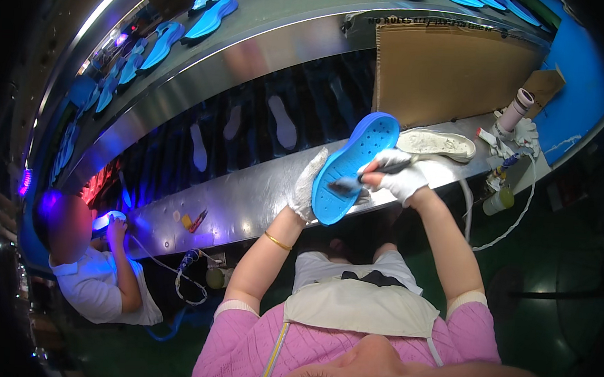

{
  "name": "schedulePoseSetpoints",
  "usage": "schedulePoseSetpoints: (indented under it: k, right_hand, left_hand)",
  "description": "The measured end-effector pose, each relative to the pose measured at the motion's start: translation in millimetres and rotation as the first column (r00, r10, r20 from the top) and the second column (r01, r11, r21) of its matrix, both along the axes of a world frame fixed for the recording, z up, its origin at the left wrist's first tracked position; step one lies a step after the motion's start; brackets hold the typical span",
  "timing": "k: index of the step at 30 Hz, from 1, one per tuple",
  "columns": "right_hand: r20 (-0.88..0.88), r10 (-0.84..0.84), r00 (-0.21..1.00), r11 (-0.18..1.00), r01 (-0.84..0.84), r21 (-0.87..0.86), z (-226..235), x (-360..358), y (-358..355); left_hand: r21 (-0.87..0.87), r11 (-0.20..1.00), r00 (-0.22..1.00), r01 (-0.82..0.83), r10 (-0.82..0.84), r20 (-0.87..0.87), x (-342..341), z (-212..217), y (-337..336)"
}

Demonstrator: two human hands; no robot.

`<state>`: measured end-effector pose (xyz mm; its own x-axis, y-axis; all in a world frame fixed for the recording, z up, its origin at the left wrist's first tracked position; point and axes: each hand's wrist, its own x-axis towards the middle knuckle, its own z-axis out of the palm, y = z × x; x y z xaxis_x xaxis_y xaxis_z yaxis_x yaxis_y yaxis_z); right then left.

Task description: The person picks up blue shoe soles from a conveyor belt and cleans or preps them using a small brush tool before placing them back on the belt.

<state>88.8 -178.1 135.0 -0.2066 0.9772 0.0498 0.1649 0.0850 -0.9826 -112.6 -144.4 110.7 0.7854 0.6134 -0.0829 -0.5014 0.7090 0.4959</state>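
one blue sole (356,165), one brush (370,176), two gloved hands (308,186)

Steel workbench ledge beside a shoe-sole conveyor

A polished metal bench (246,199) runs along the dark conveyor. On it lie a white shoe sole (437,144), a cardboard sheet (447,73) propped upright behind it, a white roll (515,109) among small tubes at the far right end, and a small yellow-and-red object (191,220) nearer the left.

Matt blue rubber sole (354,165), glossy steel bench (246,202)
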Motion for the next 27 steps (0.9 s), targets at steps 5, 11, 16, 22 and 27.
schedulePoseSetpoints:
  k: [5, 11, 16, 22, 27]
  right_hand:
    - [-0.317, -0.272, 0.909, 0.906, 0.353, 0.235, -4.0, 40.8, 33.6]
    - [-0.186, -0.099, 0.978, 0.835, 0.183, 0.519, -28.8, -14.0, -12.8]
    - [-0.137, -0.071, 0.988, 0.95, 0.109, 0.293, -17.0, -11.3, -36.9]
    - [0.222, -0.183, 0.958, 0.71, -0.027, 0.704, 17.6, 1.9, -26.3]
    - [0.089, -0.129, 0.988, 0.768, 0.043, 0.639, 23.7, 9.3, -28.6]
  left_hand:
    - [-0.001, 1.0, 0.999, 0.022, -0.022, 0.036, -2.5, -2.7, -11.3]
    - [-0.03, 0.999, 0.99, -0.045, 0.048, 0.133, -4.5, -17.2, -8.7]
    - [-0.045, 0.987, 0.987, -0.153, 0.154, 0.04, -12.8, -25.7, -6.7]
    - [0.141, 0.954, 0.963, -0.264, 0.269, -0.015, -10.3, -16.5, -17.7]
    - [0.211, 0.944, 0.965, -0.254, 0.261, -0.007, -15.9, -19.5, -20.6]
